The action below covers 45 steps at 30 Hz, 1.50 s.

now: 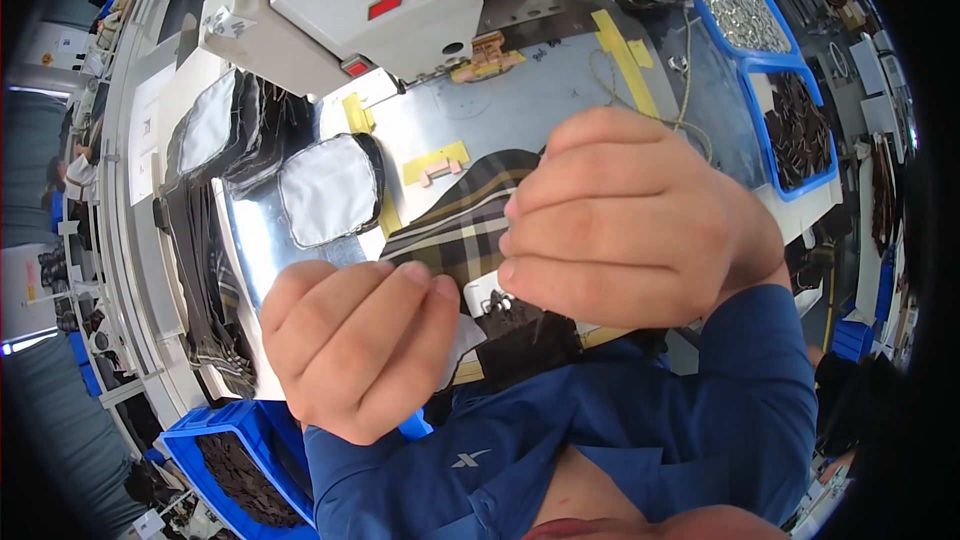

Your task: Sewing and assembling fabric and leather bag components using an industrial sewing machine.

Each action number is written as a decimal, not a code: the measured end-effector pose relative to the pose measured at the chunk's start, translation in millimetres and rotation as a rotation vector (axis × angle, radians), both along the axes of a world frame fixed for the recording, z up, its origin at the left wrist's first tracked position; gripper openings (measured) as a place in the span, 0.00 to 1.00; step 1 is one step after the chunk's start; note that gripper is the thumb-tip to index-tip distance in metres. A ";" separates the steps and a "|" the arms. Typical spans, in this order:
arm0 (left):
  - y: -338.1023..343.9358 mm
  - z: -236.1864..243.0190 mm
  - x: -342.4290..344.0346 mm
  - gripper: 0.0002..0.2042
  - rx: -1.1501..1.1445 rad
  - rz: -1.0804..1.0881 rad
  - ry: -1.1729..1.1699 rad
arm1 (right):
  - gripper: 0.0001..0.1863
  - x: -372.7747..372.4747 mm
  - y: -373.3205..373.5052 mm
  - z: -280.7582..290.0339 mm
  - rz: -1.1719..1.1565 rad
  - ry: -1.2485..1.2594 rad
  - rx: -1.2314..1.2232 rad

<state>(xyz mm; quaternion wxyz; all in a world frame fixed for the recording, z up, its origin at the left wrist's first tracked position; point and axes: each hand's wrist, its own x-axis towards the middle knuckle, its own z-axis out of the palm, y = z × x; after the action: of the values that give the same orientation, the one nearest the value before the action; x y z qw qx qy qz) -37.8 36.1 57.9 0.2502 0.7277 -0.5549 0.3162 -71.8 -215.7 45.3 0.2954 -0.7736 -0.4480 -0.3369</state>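
Fingers (pixel 545 240) of two hands pinch one plaid fabric piece (pixel 470 225).

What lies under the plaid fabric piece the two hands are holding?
Under the plaid fabric piece shows the shiny metal work plate, with yellow tape strips. The left hand and right hand cover its near end, so what lies beneath there cannot be seen.

Two hands: left hand (pixel 362 345), right hand (pixel 625 220); one plaid fabric piece (pixel 470 225); three blue bins, at 1, 2 and 7 o'clock.
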 end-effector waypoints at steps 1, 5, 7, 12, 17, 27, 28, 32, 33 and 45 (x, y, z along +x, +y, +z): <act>-1.8 -3.5 1.8 0.12 0.002 0.003 0.002 | 0.07 0.7 0.9 -0.8 0.006 -0.016 0.013; -5.7 -12.0 7.2 0.09 -0.125 -0.095 0.019 | 0.07 1.1 2.6 -1.7 0.019 -0.045 0.035; -6.5 -12.5 7.3 0.09 -0.140 -0.128 0.102 | 0.07 0.7 3.1 -1.8 0.024 -0.045 0.038; -5.0 -7.3 6.4 0.09 0.009 -0.082 -0.015 | 0.05 -0.6 3.8 -1.9 0.013 -0.033 0.034; -4.5 -11.4 6.4 0.13 -0.069 -0.140 -0.039 | 0.05 0.4 4.8 -2.0 0.032 -0.027 0.049; -11.2 -18.4 9.4 0.13 -0.190 -0.246 0.175 | 0.05 -2.1 1.1 2.9 0.035 0.054 0.038; -12.9 -20.9 11.2 0.13 -0.189 -0.247 0.173 | 0.06 -1.4 0.6 2.6 0.044 0.062 0.043; -16.1 -29.1 14.8 0.09 -0.286 -0.357 0.391 | 0.07 3.4 -1.8 -0.1 0.102 0.143 0.079; -16.6 -30.4 14.4 0.08 -0.295 -0.392 0.556 | 0.07 5.0 -2.3 -1.3 0.097 0.141 0.090; -7.1 -37.2 7.0 0.19 -0.147 -0.286 0.345 | 0.07 8.9 -3.3 -4.4 0.126 0.159 0.118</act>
<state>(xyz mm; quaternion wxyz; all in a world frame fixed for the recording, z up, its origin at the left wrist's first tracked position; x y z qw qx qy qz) -30.8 29.0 20.7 0.4360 0.6646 -0.5769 0.1881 -62.9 -219.0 40.9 0.3957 -0.7495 -0.4503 -0.2809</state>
